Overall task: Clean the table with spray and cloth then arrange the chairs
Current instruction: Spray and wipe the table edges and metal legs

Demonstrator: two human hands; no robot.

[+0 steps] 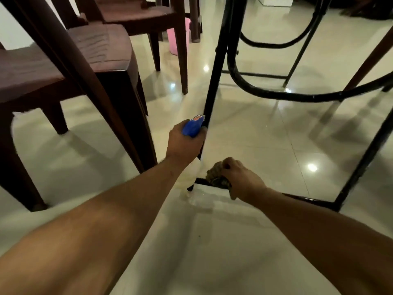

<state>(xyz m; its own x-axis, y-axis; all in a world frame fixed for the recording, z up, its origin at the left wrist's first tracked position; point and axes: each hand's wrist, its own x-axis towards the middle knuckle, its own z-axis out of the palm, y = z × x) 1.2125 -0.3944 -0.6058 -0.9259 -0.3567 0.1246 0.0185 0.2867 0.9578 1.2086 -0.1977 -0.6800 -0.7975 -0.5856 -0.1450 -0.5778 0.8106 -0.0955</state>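
Note:
I look down at the floor under the table. My left hand (pixel 184 141) grips a spray bottle with a blue trigger head (pixel 193 127), its nozzle close to the black metal table leg (pixel 214 77). The pale bottle body (pixel 194 171) hangs below my hand. My right hand (pixel 238 179) holds a brownish cloth (pixel 217 177) against the low black crossbar (pixel 302 198) of the table frame, near the leg's foot. A dark brown plastic chair (pixel 70 60) stands at the left.
A second brown chair (pixel 136 13) stands behind the first, with a pink bucket (pixel 177 37) on the floor past it. Curved black frame bars (pixel 297 95) cross the right side. The glossy tiled floor (pixel 255 135) reflects ceiling lights.

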